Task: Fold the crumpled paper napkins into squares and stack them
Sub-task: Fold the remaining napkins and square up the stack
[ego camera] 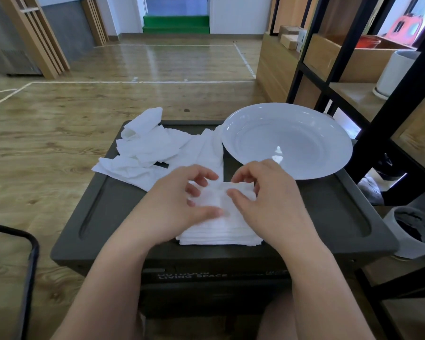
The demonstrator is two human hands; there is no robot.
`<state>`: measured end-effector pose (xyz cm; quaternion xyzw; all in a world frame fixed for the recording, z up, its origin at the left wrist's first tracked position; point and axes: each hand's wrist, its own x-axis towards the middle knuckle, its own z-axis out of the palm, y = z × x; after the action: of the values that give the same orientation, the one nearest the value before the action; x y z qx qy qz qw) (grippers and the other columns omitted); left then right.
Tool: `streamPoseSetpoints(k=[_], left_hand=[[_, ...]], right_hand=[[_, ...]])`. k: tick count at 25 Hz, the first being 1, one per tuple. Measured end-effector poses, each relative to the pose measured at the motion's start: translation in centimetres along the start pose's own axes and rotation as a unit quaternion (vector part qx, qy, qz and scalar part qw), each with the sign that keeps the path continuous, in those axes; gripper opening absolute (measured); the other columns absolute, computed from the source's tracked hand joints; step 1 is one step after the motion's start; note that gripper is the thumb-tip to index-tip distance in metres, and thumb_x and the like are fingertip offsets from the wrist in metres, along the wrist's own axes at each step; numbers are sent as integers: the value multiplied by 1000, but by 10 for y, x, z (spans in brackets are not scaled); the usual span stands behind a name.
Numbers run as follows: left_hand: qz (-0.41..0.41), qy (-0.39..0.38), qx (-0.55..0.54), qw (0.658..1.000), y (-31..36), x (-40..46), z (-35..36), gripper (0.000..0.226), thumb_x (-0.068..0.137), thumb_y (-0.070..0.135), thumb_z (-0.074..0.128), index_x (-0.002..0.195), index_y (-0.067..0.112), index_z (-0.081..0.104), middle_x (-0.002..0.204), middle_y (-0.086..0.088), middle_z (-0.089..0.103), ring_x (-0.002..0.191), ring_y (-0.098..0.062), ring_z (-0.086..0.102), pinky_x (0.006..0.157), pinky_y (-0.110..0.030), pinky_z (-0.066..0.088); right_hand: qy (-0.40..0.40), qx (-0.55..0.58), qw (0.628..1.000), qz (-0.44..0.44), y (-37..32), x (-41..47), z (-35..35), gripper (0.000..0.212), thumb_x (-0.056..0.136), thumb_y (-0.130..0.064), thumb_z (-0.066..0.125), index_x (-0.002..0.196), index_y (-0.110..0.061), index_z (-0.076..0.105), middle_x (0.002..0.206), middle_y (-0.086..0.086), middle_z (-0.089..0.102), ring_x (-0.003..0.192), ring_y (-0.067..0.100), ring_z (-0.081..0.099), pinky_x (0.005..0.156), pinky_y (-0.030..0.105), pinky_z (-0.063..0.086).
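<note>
A stack of folded white napkins [221, 231] lies near the front edge of the dark box lid [329, 217]. My left hand [179, 200] and my right hand [268, 195] sit on top of the stack, one on each side, fingers loosely curled with thumbs and fingertips touching the top napkin [219, 195]. Whether either hand pinches the paper is unclear. A heap of crumpled white napkins [145, 148] lies at the lid's far left, one strip [209, 153] reaching toward the stack.
A large white plate [287, 141] stands on the far right of the lid, close behind my right hand. Black-framed wooden shelves [353, 69] rise on the right, with a white bin [412, 231] beside the box. A black chair frame [30, 253] is at the left.
</note>
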<state>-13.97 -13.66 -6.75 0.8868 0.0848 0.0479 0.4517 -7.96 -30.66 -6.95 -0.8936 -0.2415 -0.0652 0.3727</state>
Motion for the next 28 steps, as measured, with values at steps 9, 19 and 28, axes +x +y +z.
streamPoseSetpoints(k=[9,19,28], left_hand=[[-32,-122,69,990,-13,-2,-16,55,60,50,81,108,57,54,109,34,46,90,10,51,81,-19,46],[-134,281,234,921,-65,19,-40,29,89,23,59,117,19,64,117,-5,61,109,-25,51,79,-30,41],[0,368,66,927,-16,-6,-44,16,88,25,62,82,39,67,89,23,66,86,1,59,66,-6,36]], right_hand=[[-206,3,974,90,9,0,-4,59,70,-50,74,121,-40,45,114,-18,35,102,0,42,62,14,38],[-101,66,991,60,-3,-4,-18,26,69,-53,69,91,-44,60,86,-17,54,75,-1,52,59,15,35],[16,144,988,47,-9,-4,-23,17,78,-37,71,89,-46,62,86,-22,61,70,-1,55,57,11,41]])
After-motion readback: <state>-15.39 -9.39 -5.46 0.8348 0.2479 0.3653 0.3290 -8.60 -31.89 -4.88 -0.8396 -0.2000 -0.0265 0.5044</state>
